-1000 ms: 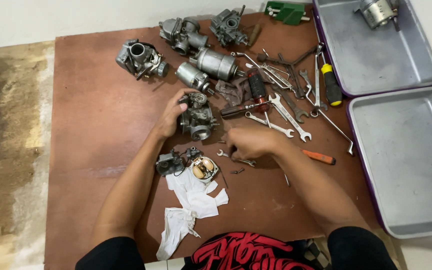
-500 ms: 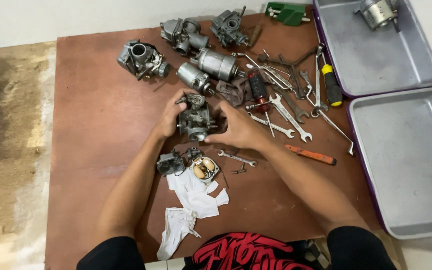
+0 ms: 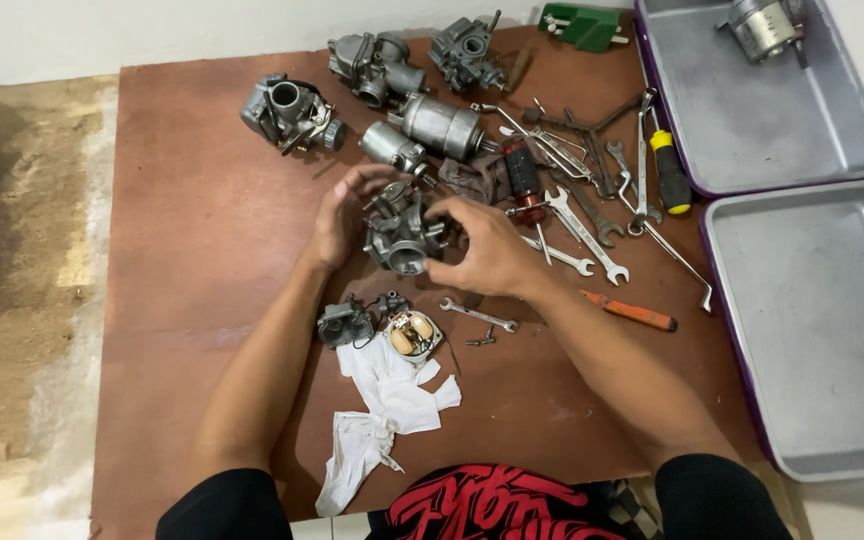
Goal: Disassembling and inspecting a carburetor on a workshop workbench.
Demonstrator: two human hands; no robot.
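Observation:
A grey metal carburetor (image 3: pixel 399 235) sits between both hands in the middle of the brown board (image 3: pixel 192 260). My left hand (image 3: pixel 340 215) cups its left side, fingers curled over the top. From the right, my right hand (image 3: pixel 482 250) grips the carburetor's other side. Just below lie a small carburetor part (image 3: pixel 345 322), a round float bowl (image 3: pixel 413 334) with tan floats, and a small wrench (image 3: pixel 479 315). An orange-handled screwdriver (image 3: pixel 632 311) lies to the right of my right forearm.
Several more carburetors (image 3: pixel 287 110) and cylindrical motors (image 3: pixel 442 125) stand at the board's far side. Wrenches (image 3: pixel 582 225) and a yellow-handled screwdriver (image 3: pixel 670 175) are scattered right of centre. A white rag (image 3: pixel 382 410) lies near me. Two grey trays (image 3: pixel 812 330) sit at right.
My right hand left the small wrench near the board's middle and came up onto the carburetor's right side. The left hand stayed on the carburetor.

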